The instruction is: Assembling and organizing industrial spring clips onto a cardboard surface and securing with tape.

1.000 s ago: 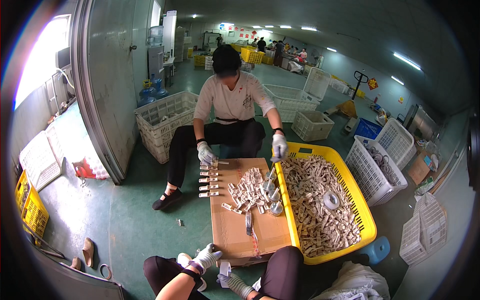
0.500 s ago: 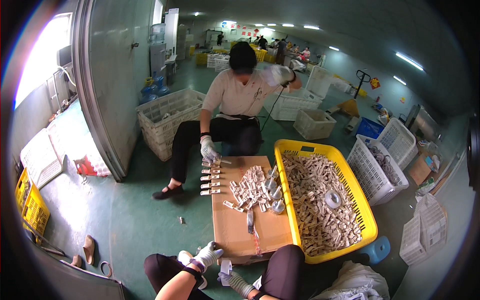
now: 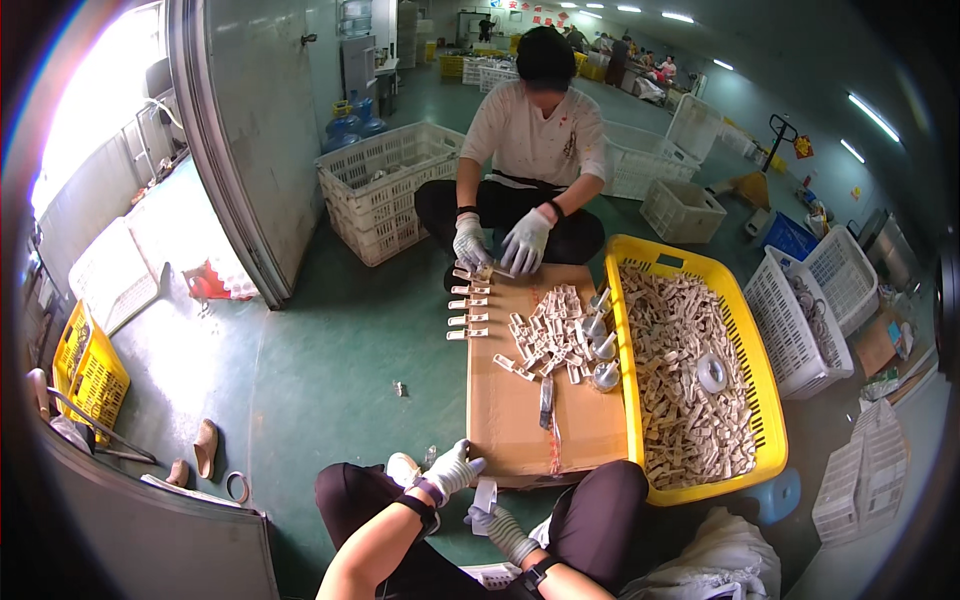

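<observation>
My gloved left hand (image 3: 455, 472) is at the near left corner of a cardboard box (image 3: 505, 420), thumb and forefinger apart, with nothing visible between them. Just right of it and lower, my gloved right hand (image 3: 503, 530) grips a small white strip (image 3: 485, 495) that stands upright. A loose pile of beige clips (image 3: 555, 330) lies on the box. Several more clips (image 3: 467, 320) line its left edge in a row. Opposite me, a person's two gloved hands (image 3: 500, 248) meet over the far left corner, above the row's end.
A yellow basket (image 3: 775, 440) full of beige pieces, with a white ring (image 3: 711, 373) on top, stands right of the box. Clear nozzled containers (image 3: 605, 375) and a dark narrow object (image 3: 546, 395) are on the box. White crates (image 3: 385, 215) stand behind left; a white sack (image 3: 715, 560) lies near right.
The person opposite has lowered a raised hand to the other one at the box's far edge. My view has shifted; my hands keep about the same places at the box, the strip still held.
</observation>
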Motion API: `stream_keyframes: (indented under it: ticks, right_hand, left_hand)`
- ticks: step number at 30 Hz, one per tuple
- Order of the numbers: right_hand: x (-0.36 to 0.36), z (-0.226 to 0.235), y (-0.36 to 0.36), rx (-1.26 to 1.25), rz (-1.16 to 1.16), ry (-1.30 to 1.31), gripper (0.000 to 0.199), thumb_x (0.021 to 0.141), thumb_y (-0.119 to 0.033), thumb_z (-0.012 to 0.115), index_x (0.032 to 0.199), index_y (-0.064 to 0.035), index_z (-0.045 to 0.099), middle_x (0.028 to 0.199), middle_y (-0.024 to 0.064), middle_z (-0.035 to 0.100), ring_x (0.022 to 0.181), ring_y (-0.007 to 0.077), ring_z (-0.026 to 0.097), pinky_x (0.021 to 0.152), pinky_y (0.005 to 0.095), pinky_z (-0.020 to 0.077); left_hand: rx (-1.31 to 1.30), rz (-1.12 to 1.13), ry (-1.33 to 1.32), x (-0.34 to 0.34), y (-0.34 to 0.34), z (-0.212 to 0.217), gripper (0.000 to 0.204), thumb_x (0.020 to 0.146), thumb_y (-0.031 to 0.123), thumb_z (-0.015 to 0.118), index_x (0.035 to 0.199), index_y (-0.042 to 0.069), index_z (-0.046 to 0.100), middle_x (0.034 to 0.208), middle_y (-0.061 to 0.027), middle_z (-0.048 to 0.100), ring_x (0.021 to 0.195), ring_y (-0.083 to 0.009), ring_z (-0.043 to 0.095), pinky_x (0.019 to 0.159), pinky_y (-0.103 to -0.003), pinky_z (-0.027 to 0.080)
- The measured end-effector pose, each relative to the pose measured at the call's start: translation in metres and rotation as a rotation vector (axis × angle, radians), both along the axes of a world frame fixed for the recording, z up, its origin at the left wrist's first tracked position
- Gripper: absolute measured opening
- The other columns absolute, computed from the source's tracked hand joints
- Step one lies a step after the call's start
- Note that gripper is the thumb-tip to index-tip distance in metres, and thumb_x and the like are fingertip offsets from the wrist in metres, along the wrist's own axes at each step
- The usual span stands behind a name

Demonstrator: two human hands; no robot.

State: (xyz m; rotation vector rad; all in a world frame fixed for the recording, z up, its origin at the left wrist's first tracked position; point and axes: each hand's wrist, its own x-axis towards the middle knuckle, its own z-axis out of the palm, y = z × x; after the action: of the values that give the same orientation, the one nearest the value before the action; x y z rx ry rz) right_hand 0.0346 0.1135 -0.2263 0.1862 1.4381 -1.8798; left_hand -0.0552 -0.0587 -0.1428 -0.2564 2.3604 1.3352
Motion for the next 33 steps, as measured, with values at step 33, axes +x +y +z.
stream_keyframes:
  ticks: [33]
  right_hand:
    - [0.0, 0.003, -0.002, -0.056, -0.035, 0.006, 0.034, 0.089, -0.033, 0.064, 0.106, -0.0041, 0.059, 0.088, 0.0044, 0.065, 0.08, 0.0143, 0.062, 0.074, 0.0281, 0.0493]
  left_hand:
    - [-0.061, -0.016, 0.003, -0.001, 0.005, 0.007, 0.068, 0.084, 0.032, 0.066, 0.136, -0.003, 0.038, 0.122, -0.022, 0.058, 0.112, -0.0313, 0.057, 0.094, -0.036, 0.045]
